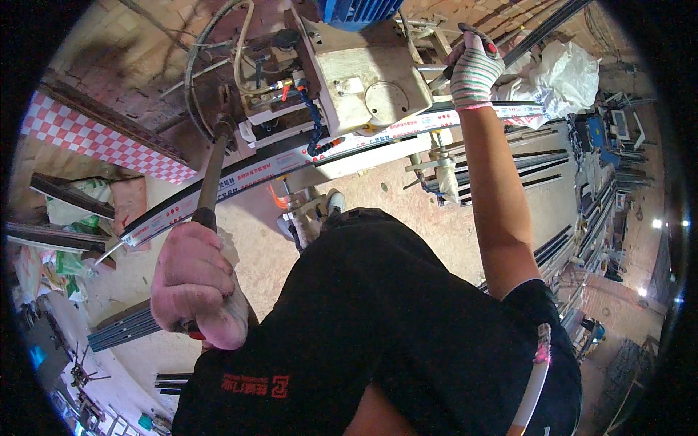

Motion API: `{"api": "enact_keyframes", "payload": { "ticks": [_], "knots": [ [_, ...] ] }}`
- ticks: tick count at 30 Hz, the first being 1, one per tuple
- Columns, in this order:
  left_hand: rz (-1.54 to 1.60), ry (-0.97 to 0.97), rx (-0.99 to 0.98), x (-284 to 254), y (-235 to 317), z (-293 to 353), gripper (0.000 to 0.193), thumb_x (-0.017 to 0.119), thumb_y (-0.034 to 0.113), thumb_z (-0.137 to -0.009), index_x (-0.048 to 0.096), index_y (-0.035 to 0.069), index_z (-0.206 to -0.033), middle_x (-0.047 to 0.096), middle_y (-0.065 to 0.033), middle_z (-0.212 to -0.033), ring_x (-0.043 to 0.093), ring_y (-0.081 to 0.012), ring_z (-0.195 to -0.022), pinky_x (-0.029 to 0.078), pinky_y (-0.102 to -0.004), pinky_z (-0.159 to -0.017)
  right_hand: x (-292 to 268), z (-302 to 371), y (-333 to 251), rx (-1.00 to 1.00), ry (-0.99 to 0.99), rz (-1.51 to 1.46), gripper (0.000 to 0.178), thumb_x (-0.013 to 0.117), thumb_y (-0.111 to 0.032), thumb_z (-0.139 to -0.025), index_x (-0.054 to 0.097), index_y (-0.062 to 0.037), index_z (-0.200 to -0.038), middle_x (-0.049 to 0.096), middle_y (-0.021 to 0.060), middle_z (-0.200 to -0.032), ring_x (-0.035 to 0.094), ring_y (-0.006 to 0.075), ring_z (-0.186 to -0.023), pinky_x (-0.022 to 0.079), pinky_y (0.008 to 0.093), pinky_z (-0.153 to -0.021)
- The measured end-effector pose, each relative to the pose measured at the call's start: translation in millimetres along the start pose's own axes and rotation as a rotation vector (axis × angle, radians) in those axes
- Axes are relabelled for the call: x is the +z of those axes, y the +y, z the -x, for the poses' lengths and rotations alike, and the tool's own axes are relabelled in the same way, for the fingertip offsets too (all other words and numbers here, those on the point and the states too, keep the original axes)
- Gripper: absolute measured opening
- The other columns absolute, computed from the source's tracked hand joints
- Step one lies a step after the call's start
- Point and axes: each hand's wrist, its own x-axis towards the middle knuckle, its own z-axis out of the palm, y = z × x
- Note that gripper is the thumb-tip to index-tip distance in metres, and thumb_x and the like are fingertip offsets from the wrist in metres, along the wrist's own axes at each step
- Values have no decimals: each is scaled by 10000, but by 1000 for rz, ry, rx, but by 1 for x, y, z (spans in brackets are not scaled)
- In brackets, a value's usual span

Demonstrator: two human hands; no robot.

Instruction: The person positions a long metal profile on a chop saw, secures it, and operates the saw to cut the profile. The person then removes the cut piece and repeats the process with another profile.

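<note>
My left hand [195, 285], in a pale pinkish glove, is wrapped round the dark grip of a long metal lever [212, 171]. The lever runs up to a pivot at the left of a cream machine [371, 76]. At the machine's right, my right hand [476, 71], in a striped glove, is closed at the end of a short metal rod [430, 67]. What its fingers hold is mostly hidden. Across the machine, below its housing, lies a long dark profile with printed white film [240, 178]. A blue segmented hose [314, 116] with a red-and-black nozzle hangs over it.
A blue motor [356, 11] tops the machine. Clamps [298, 202] stand near the profile. A red-and-white checked panel [109, 138] is at the left, crumpled white plastic [563, 80] at the right. Dark profiles [520, 174] lie stacked on the right, others [127, 327] at lower left.
</note>
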Motion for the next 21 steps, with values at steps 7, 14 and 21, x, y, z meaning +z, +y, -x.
{"api": "enact_keyframes", "payload": {
  "ticks": [7, 14, 21],
  "knots": [
    [-32, -3, -46, 0, 6, -1, 258, 579, 252, -930, 470, 122, -736, 447, 9, -615, 428, -154, -585, 347, -349, -611, 3, 3, -4, 34, -21, -36, 206, 592, -152, -990, 713, -16, -892, 530, 61, -539, 478, 166, -413, 408, 327, -413],
    [-23, -11, -44, -1, 6, -3, 227, 562, 214, -934, 476, 118, -747, 440, 5, -599, 408, -148, -563, 338, -346, -599, 1, -2, 0, -33, -30, -2, 240, 588, -154, -985, 651, -37, -785, 512, 46, -515, 475, 157, -407, 401, 327, -404],
    [-21, -13, -52, -4, 7, -1, 258, 566, 238, -955, 477, 118, -745, 457, -6, -605, 421, -154, -574, 358, -354, -607, -1, -4, -1, -75, -19, 64, 226, 595, -147, -978, 675, -32, -802, 534, 44, -526, 497, 153, -419, 402, 320, -406]
  ]
}}
